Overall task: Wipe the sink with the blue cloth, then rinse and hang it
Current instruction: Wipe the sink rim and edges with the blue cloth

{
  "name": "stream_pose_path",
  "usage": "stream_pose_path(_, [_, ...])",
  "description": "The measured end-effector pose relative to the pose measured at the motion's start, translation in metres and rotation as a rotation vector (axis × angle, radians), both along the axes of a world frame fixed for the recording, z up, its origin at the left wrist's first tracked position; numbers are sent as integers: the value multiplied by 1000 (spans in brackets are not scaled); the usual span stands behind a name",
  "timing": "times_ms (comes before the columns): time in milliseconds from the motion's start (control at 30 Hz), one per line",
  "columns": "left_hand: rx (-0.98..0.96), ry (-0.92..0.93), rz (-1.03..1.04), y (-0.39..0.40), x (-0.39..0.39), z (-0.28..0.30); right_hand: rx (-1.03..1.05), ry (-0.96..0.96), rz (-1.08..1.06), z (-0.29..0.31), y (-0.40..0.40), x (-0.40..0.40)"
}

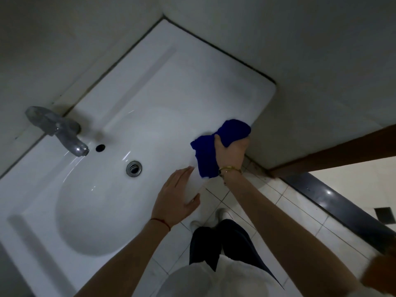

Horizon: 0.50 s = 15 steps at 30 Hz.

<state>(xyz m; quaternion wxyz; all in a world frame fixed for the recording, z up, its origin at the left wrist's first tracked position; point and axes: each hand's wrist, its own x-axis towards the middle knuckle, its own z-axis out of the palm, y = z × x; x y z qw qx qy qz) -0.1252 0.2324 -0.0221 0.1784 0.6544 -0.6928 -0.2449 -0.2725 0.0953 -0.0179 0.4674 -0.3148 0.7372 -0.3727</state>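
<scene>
A white ceramic sink [162, 86] fills the corner, its oval basin holding a metal drain [134, 168] and an overflow hole [100, 147]. My right hand [231, 152] is shut on the bunched blue cloth [214, 151] at the sink's front right rim, with part of the cloth hanging below my palm. My left hand [177, 198] lies flat with fingers apart on the front rim of the basin, holding nothing. A grey metal tap [57, 129] stands at the back left, its spout over the basin.
Pale walls close in behind and to the right of the sink. White floor tiles [278, 211] lie below the front edge, where my feet and dark trousers show. A brown door frame [334, 153] and dark threshold [334, 202] are at the right.
</scene>
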Motion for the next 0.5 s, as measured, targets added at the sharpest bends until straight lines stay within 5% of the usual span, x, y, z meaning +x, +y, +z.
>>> stream_pose_path(267, [-42, -37, 12, -1, -2, 5, 20, 134, 15, 14, -55, -32])
stream_pose_path(500, [-25, -77, 10, -1, -4, 4, -26, 24, 0, 1, 16, 9])
